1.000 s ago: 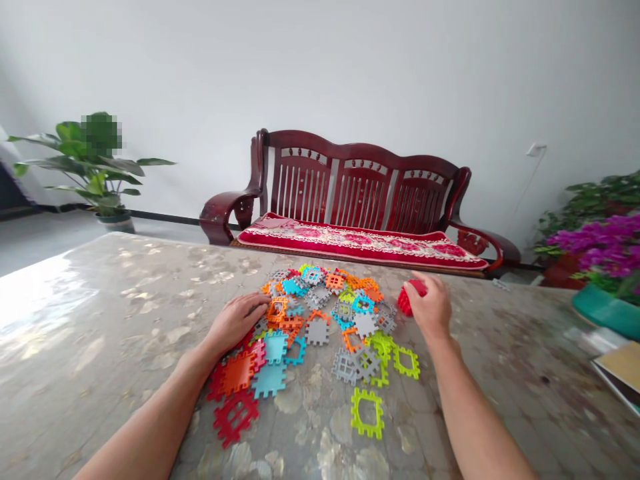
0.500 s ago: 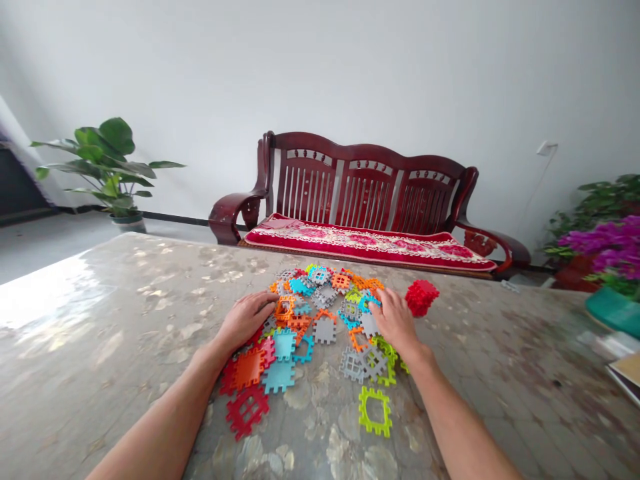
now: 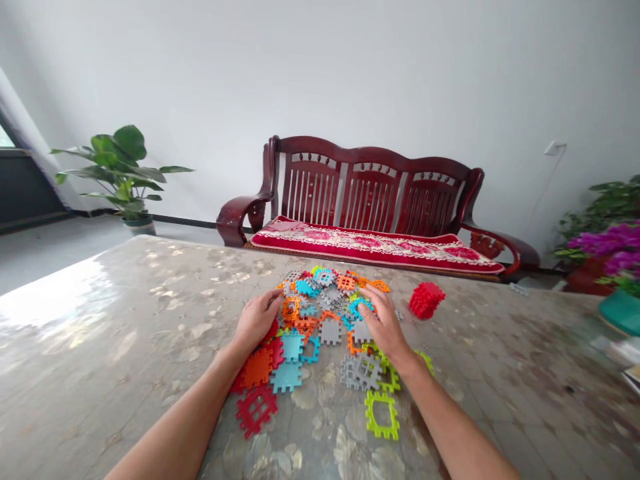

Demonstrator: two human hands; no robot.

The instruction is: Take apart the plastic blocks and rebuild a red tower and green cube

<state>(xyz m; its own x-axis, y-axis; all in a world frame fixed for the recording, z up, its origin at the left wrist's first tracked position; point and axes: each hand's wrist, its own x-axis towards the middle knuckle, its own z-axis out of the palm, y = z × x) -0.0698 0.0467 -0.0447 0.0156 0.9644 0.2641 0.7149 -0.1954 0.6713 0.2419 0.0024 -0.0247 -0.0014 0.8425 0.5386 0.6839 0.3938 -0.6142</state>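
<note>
A loose heap of square plastic interlocking tiles with notched edges lies between my two hands. My left hand point(image 3: 259, 319) rests at the heap's left side, fingers stretched out by an orange frame tile point(image 3: 291, 309). On the right side my right hand point(image 3: 384, 325) is spread over the pieces, near a blue tile point(image 3: 360, 307) and a grey tile point(image 3: 361, 331); neither hand grips a piece that I can see. Nearer me lie a red window tile point(image 3: 257, 410), an orange tile point(image 3: 257, 367), light blue tiles point(image 3: 287, 377), grey window tiles point(image 3: 367, 371) and a lime-green frame tile point(image 3: 382, 415).
A stack of red tiles point(image 3: 427, 300) stands right of the heap on the patterned table point(image 3: 165, 347). Beyond the table is a wooden bench point(image 3: 373, 193) with a red cover. A teal flowerpot point(image 3: 620, 312) is at the right, a potted plant point(image 3: 123, 170) at the left.
My right hand has shifted slightly left, its fingers now more spread over the heap. My left hand stays by the left side. The whole view has swung slightly left.
</note>
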